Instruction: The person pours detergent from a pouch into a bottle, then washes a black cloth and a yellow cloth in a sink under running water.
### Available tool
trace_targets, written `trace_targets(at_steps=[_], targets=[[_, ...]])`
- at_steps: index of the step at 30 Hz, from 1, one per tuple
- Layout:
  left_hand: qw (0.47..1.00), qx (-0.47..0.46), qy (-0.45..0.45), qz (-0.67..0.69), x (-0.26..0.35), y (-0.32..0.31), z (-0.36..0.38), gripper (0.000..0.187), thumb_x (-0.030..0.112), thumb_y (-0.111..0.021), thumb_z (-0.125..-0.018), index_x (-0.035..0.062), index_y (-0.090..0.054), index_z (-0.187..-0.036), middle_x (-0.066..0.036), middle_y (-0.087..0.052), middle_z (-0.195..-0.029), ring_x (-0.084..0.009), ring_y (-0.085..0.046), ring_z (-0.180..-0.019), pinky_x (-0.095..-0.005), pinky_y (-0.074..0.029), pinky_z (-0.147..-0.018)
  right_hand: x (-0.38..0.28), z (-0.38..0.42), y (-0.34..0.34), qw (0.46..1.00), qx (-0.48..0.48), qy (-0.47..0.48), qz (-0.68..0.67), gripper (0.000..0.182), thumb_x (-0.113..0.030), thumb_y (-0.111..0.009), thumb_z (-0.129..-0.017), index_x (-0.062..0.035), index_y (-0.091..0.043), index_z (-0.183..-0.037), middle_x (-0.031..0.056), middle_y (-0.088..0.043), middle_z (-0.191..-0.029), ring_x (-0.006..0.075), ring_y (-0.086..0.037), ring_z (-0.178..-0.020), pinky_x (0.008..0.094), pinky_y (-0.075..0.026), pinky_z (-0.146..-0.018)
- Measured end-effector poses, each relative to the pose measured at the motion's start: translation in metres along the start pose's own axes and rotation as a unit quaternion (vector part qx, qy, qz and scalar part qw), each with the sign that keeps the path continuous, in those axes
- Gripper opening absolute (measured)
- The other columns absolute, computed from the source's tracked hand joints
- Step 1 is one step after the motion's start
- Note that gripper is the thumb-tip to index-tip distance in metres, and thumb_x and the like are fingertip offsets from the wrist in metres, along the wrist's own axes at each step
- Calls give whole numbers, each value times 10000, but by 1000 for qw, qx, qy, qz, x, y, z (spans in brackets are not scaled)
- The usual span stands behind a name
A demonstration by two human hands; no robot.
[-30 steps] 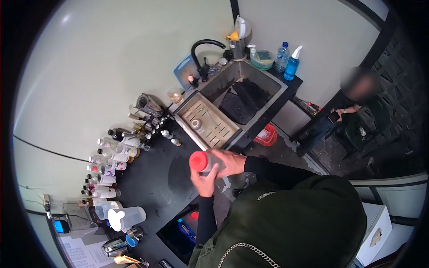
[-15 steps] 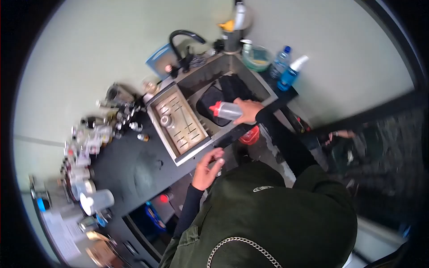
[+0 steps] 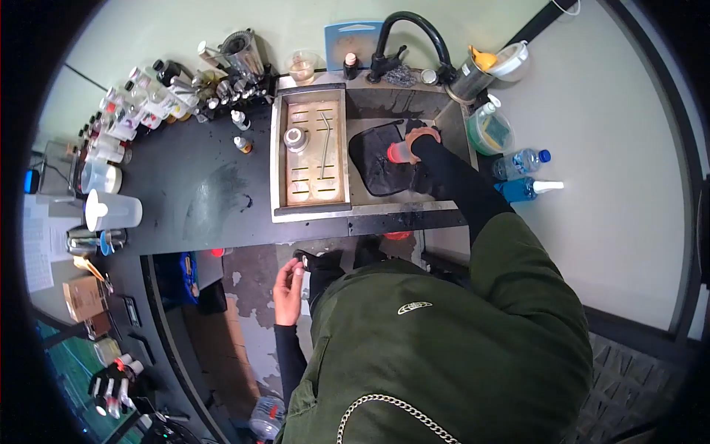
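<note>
My right hand (image 3: 424, 138) is down in the steel sink, its fingers wrapped round a clear squeeze bottle (image 3: 400, 153). The bottle lies tilted, red cap to the left, over a dark cloth-like thing (image 3: 372, 157) on the sink floor. Part of the bottle is hidden by my hand and sleeve. My left hand (image 3: 287, 293) hangs in front of the counter, low beside my body. Its fingers are apart and hold nothing.
Left of the basin, a drain tray (image 3: 310, 122) carries a small round metal piece (image 3: 295, 139) and a bent rod. Behind the sink rises a black faucet (image 3: 444, 48). On the right stand a water bottle (image 3: 518, 164) and a blue spray bottle (image 3: 519, 190). Several bottles line the back left.
The view has turned and levelled. My right hand has carried the squeeze bottle from near the sink's front edge farther into the basin. The left hand has drawn away from the counter edge.
</note>
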State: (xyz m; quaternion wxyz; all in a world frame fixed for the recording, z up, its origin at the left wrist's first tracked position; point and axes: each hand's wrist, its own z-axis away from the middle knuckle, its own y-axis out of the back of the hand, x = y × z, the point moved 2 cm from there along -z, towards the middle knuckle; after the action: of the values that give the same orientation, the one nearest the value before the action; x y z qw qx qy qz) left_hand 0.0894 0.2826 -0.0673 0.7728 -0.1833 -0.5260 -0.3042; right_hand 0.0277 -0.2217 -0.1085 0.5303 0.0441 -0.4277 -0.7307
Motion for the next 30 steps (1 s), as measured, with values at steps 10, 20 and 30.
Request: trace_targets(at_steps=[10, 20, 30], targets=[[998, 60, 5, 19, -2, 6, -1, 461, 344, -560, -987, 38, -508, -1328, -76, -604, -1238, -140, -582, -1082, -288, -456, -905, 52, -7, 3, 979, -118, -167, 8, 318, -275, -765, -671, -132, -707, -949, 64, -701, -975, 291, -685, -834, 474, -555, -688], [1000, 5, -10, 21, 7, -23, -21, 412, 231, -549, -999, -30, -495, -1313, -129, -601, -1221, -164, -572, -1111, -293, -437, -988, 45, 19, 24, 999, -48, 10, 6, 588, -360, -859, -584, -54, -713, -1066, 122, -709, -1052, 307, -697, -945, 497, -579, -685], [999, 36, -20, 34, 3, -35, -17, 385, 213, -526, -1010, -27, -502, -1310, -114, -609, -1187, -155, -574, -1079, -281, -444, -959, 69, 15, 40, 988, 29, -117, 100, 298, -174, -710, -778, -102, -719, -1067, 88, -708, -1046, 332, -690, -881, 607, -527, -595]])
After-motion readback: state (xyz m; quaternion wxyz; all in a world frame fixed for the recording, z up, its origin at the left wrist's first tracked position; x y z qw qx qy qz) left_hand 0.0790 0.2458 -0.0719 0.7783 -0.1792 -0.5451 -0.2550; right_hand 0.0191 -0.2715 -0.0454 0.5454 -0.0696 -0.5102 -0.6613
